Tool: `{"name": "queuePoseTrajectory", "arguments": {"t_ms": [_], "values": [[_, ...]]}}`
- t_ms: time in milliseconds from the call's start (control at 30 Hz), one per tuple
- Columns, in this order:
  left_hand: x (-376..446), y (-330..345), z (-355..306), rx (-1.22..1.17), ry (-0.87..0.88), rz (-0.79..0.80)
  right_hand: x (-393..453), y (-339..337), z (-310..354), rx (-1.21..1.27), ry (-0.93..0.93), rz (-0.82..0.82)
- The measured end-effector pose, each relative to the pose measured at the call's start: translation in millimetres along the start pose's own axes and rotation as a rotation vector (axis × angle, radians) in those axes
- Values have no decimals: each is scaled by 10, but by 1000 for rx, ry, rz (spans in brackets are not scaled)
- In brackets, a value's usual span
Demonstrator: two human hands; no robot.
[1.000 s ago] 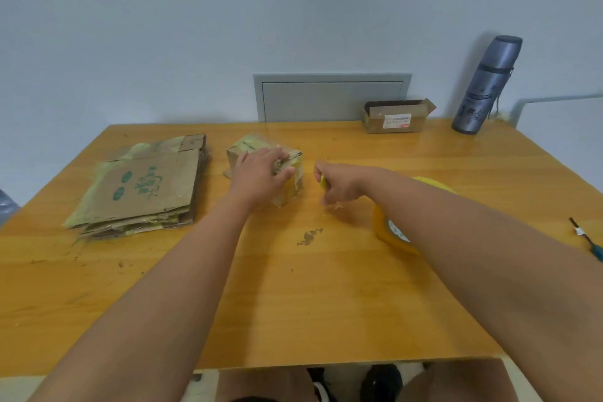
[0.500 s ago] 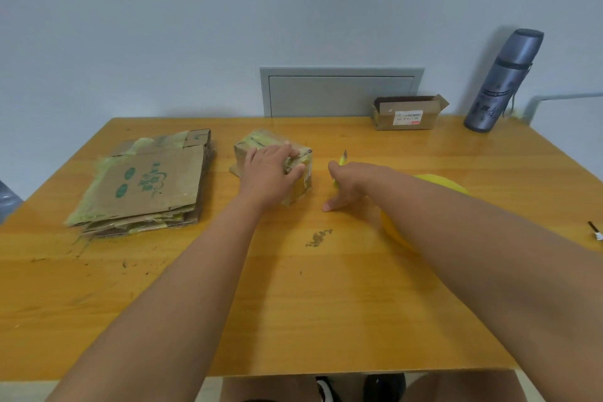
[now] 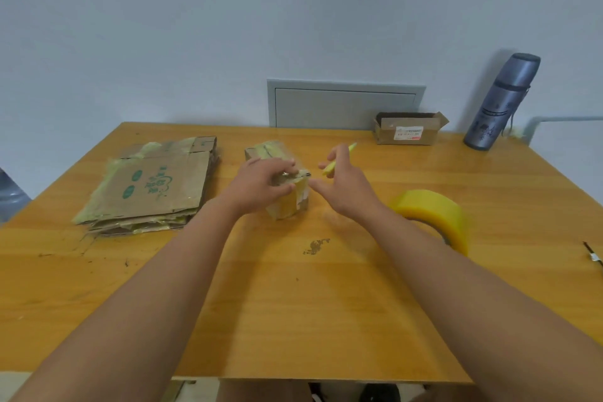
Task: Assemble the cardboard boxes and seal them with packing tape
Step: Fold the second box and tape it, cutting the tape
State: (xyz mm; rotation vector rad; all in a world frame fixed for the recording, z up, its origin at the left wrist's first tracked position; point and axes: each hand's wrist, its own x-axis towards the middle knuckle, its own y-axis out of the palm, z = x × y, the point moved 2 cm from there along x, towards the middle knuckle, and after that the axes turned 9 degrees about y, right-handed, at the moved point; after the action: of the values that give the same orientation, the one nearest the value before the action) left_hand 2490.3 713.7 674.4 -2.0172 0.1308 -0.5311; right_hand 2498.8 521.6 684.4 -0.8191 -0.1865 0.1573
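box (image 3: 287, 202) under l hand (image 3: 261, 184) gripping its top, r hand (image 3: 346, 186) beside pinching yellow cutter (image 3: 339, 160).

Two bare, sleeveless forearms

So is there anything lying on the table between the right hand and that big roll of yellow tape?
Nothing visible. The right hand, which pinches a small yellow tool, hovers beside the small box. Only bare table shows between it and the tape roll.
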Motion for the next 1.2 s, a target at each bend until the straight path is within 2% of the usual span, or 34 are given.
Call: {"name": "queuePoseTrajectory", "arguments": {"t_ms": [133, 333, 467, 600, 833, 1133, 1200], "values": [[-172, 13, -7, -3, 70, 9, -31, 188, -25, 18, -150, 52], [-344, 179, 62, -22, 42, -167, -26, 317, -69, 14, -192, -5], [-356, 245, 59, -33, 38, -229, 17, 277, -77, -10, -227, -6], [-356, 284, 100, -84, -10, -265, 20, 339, -97, 5, -202, -47], [-373, 374, 150, -98, 65, -332, -34, 468, -149, 161, -149, -73], [-334, 361, 81, 32, 106, -383, -99, 501, -193, 290, -60, -77], [-354, 351, 41, -42, 90, -384, -79, 489, -202, 300, -56, -108]]}}
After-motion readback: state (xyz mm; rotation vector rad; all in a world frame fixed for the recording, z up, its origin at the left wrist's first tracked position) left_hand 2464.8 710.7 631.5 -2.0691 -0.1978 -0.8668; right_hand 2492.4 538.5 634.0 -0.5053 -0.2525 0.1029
